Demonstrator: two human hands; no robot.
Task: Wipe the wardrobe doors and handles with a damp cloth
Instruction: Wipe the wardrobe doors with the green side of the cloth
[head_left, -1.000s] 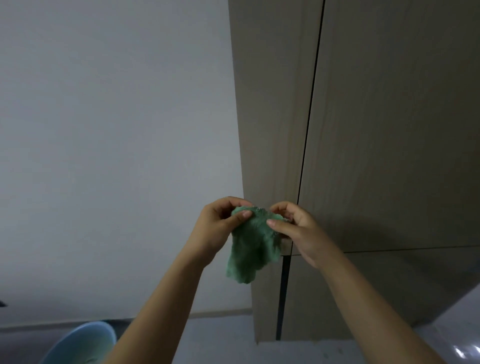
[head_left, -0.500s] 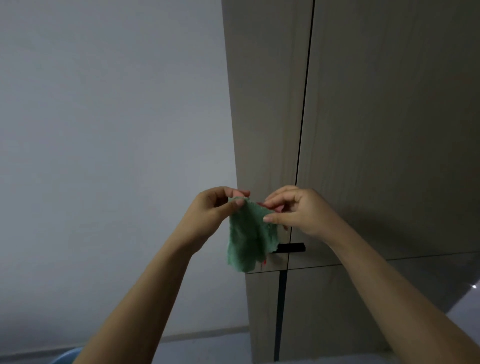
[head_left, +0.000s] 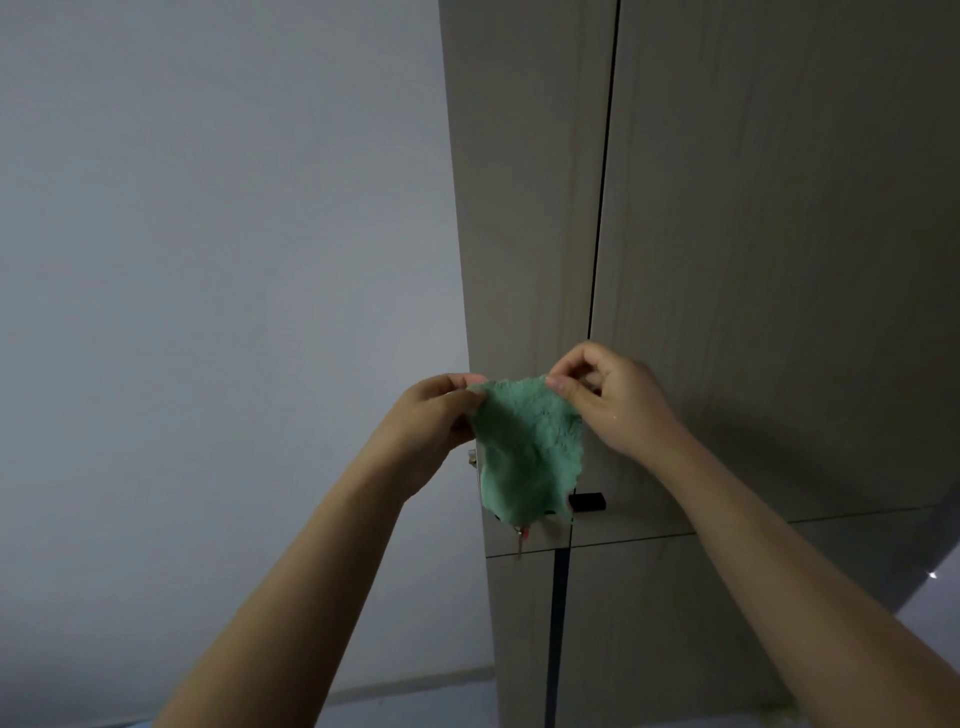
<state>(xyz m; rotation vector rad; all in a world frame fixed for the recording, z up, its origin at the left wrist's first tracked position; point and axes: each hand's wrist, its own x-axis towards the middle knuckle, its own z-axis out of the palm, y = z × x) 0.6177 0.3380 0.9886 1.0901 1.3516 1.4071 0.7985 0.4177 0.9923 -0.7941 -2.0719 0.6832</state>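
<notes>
Green cloth (head_left: 530, 452), pinched by both hands, half-hides a black handle (head_left: 588, 502).

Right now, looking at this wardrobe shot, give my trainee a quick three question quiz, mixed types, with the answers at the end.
1. True or false: the green cloth is pressed flat against a wardrobe door.
2. Which grips the cloth: A) left hand only, B) right hand only, C) both hands?
3. Fill in: the black handle shows just beside the cloth's lower ____ edge.

Key: 1 false, it hangs spread between the hands; 2 C; 3 right.
</notes>
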